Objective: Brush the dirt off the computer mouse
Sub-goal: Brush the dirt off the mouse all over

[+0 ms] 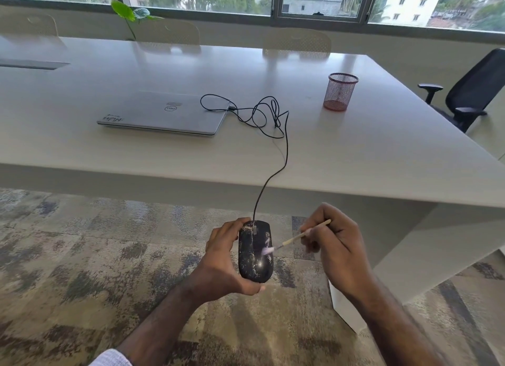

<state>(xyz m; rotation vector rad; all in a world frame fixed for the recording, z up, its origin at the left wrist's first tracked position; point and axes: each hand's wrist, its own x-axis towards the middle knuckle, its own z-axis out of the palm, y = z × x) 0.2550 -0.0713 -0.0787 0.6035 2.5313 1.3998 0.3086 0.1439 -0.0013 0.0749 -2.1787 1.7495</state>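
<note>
we see left hand [226,259] clamped round mouse [255,252], lifted off worktop [355,158] over carpet, so dirt likely falls clear. right hand [332,245] pinches brush [296,237] pen-style from 3 o'clock, bristles on mouse top. cable [273,174] trails toward 12 o'clock to laptop [164,114].

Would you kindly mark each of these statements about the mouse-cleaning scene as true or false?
1. The left hand holds the dirt-flecked black computer mouse above the carpet. True.
2. The right hand pinches a thin wooden-handled brush whose bristles touch the mouse. True.
3. The silver laptop on the white table is open. False: its lid is closed.
4. The red mesh pen cup lies tipped over. False: it stands upright.
5. The mouse's black cable runs up onto the table towards the laptop. True.
</note>
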